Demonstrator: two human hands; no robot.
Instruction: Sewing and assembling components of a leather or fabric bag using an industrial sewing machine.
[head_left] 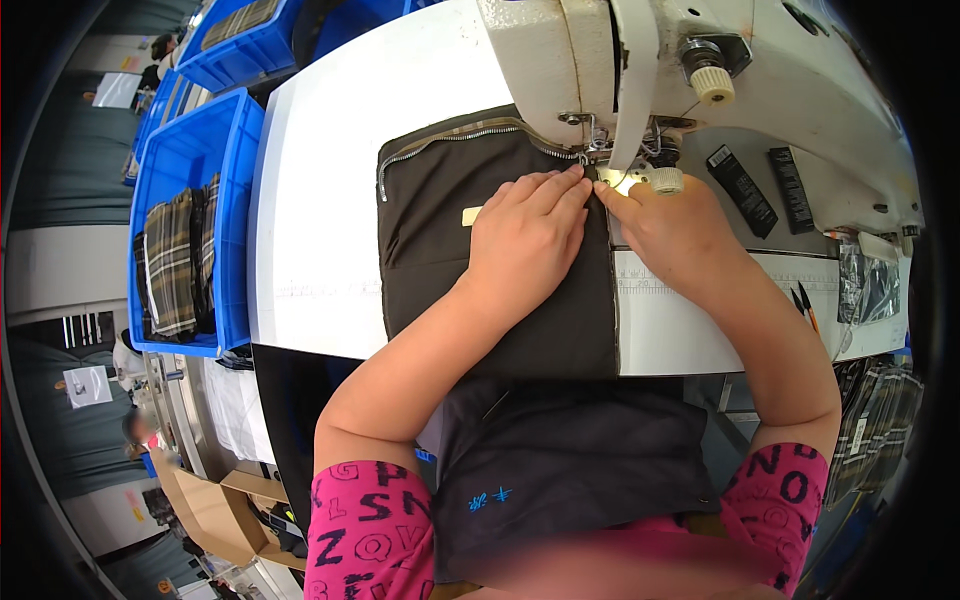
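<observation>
A dark brown fabric panel (500,315) lies on the white sewing table, with a metal zipper (450,144) curving along its far edge to the presser foot of the sewing machine (560,60). A small pale yellow label (470,216) shows on the cloth beside my left hand. My left hand (527,228) rests flat on the panel, fingers stretched toward the foot. Just right of the needle area, my right hand (672,232) is closed, its fingertips at the panel's right edge. The underside of its grip is hidden.
A blue bin (228,225) of folded plaid pieces (172,265) stands left of the table. Right of the machine lie two narrow black packages (742,190), pointed tools (806,306) and a clear plastic bag (868,285). Plaid cloth (880,420) hangs at the lower right.
</observation>
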